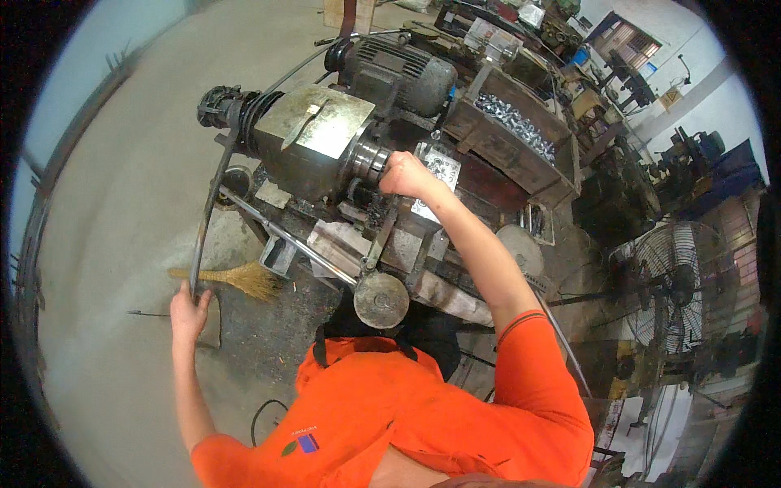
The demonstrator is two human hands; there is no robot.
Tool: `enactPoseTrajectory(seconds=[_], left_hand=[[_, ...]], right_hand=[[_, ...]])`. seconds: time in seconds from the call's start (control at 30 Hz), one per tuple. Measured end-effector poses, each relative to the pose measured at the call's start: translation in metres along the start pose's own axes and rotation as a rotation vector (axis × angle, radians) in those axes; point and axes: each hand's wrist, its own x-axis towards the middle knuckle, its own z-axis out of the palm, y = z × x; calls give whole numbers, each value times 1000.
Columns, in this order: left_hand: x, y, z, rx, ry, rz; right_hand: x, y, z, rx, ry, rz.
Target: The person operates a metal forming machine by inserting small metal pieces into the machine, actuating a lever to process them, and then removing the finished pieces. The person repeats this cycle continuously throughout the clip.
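Note:
My left hand (pixel 189 311) is wrapped round the lower end of a long metal lever (pixel 213 191), which slopes up to the back of a small lathe's headstock (pixel 301 175). My right hand (pixel 404 174) is closed at the front of the shiny spindle nose (pixel 370 159); whatever its fingers hold there is hidden. A loose flat tool (pixel 303 126) lies on the headstock's bare metal top. Just right of my right hand, a light metal tray (pixel 443 169) holds small parts. Below it, a crank arm (pixel 381 240) stands near a round metal disc (pixel 381 301) close to my body.
Behind the headstock sits a finned electric motor (pixel 403 77). A wooden box (pixel 496 150) full of small shiny metal parts stands to the right. A straw broom (pixel 244 281) lies on the floor at left. A large fan (pixel 679 281) and other machines are at right.

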Motion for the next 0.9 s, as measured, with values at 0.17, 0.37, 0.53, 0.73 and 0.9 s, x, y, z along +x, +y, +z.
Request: enactPoseTrajectory(seconds=[0.17, 0.37, 0.53, 0.73, 0.9], left_hand=[[12, 2, 6, 75, -43, -39], [7, -17, 12, 130, 78, -51], [20, -9, 6, 379, -36, -128], [91, -142, -30, 795, 158, 26], [153, -185, -43, 812, 148, 139]], right_hand=[[30, 74, 21, 288, 139, -421], [18, 9, -13, 946, 54, 176], [16, 2, -18, 1004, 42, 237], [12, -1, -16, 1036, 41, 172], [9, 4, -9, 909, 146, 147]])
